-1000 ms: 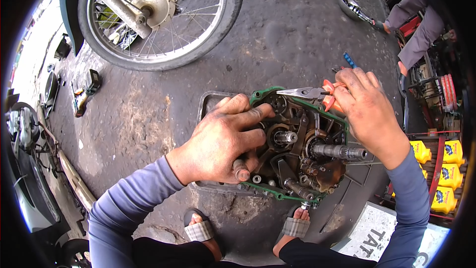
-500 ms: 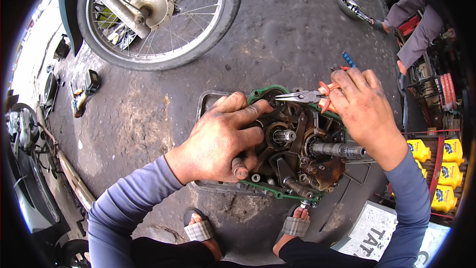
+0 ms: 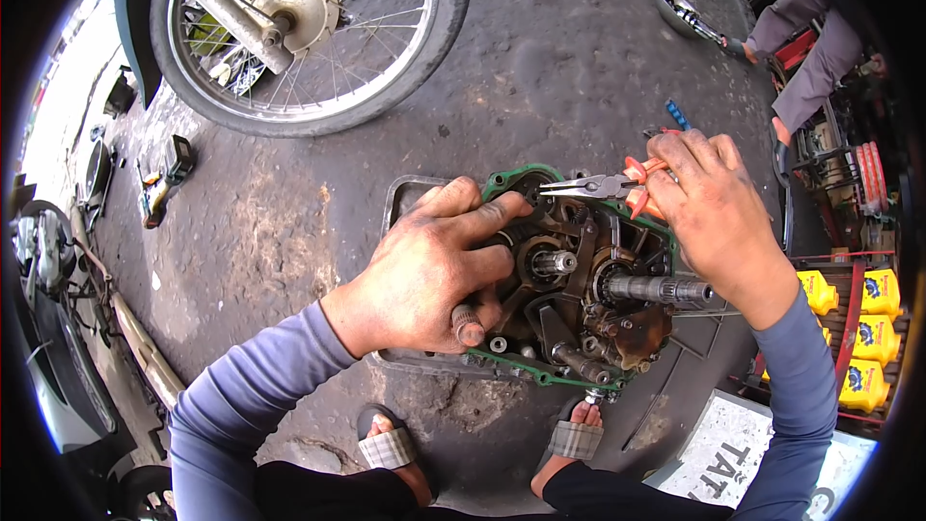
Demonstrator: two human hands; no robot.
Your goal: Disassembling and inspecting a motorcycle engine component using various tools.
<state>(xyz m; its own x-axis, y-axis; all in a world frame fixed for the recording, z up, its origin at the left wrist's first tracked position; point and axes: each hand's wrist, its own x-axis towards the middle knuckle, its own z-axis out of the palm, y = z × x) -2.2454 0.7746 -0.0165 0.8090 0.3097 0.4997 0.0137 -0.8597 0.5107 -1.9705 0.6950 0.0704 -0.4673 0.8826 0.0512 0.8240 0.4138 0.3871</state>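
Well, the right hand [image 3: 712,178] has a closed grip round the pliers [image 3: 590,187], at twelve o'clock on the engine [image 3: 584,275]; a light touch would spare the green rim [image 3: 526,174]. The left hand [image 3: 424,270] covers nine o'clock, best pressed steady, hiding what's beneath; its grip I can't make out.

Pliers [image 3: 593,187], smooth shiny metal; handles [image 3: 638,201], plastic; engine casing [image 3: 582,275], oily-looking metal; sleeves [image 3: 265,362], matt cloth; floor [image 3: 550,87], rough, matt

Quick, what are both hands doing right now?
Left hand: partly curled over the engine; whether it grips anything is hidden.
Right hand: closed around orange-handled pliers.
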